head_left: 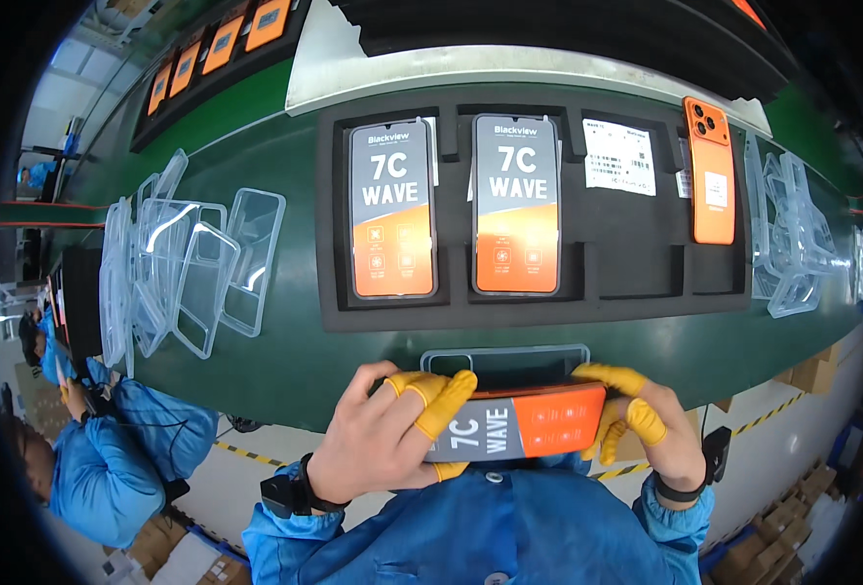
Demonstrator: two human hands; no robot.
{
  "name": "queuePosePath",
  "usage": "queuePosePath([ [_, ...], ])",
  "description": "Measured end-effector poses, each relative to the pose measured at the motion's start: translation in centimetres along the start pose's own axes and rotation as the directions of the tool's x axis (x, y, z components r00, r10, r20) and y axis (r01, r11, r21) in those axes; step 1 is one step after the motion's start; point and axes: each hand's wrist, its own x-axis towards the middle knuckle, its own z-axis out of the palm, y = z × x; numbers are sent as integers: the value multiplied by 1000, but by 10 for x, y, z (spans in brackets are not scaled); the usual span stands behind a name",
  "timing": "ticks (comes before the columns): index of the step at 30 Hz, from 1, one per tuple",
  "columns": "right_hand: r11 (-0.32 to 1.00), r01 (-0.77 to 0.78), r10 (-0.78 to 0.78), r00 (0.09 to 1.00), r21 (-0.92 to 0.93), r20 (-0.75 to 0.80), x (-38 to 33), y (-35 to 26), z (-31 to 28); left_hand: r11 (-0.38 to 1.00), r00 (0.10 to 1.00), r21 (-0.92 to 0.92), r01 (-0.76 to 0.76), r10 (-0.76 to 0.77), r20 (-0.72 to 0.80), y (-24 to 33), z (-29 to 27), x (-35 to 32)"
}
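Between my two hands is an orange smartphone (538, 424), turned sideways and tilted, its grey and orange printed front toward me. My left hand (378, 429), with yellow finger cots, grips its left end. Yellow-tipped fingers of my right hand (646, 419) close round its right end. Just beyond the phone, a clear phone case (509, 353) lies at the near edge of the green table. A black foam tray (509, 312) holds two phones face up, a left phone (392, 210) and a middle phone (516, 205). A third phone (711, 171) rests back up at the tray's right end.
Loose clear cases (197, 263) are piled left of the tray, and more clear cases (792, 234) lie to its right. A white label (618, 156) sits in one tray slot. Another tray of orange phones (222, 44) stands far left. A person in blue (119, 458) works at the left.
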Motion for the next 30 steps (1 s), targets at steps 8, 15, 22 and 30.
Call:
queuePosePath([
  [8, 694, 84, -416, 858, -715, -303, -16, 17, -6, 998, 995, 6, 60, -60, 74, -6, 9, 0],
  [15, 500, -63, -154, 975, -864, -160, 8, 1, 1, 996, 984, 1, 84, -83, 161, -7, 8, 15],
  [22, 470, -46, -175, 974, -881, -144, 14, 6, 2, 992, 988, 23, 123, -124, 91, -6, 17, 6],
  [30, 558, -72, -156, 969, -827, -189, 11, 5, -1, 984, 986, -69, 163, -165, -35, -16, 10, -10],
])
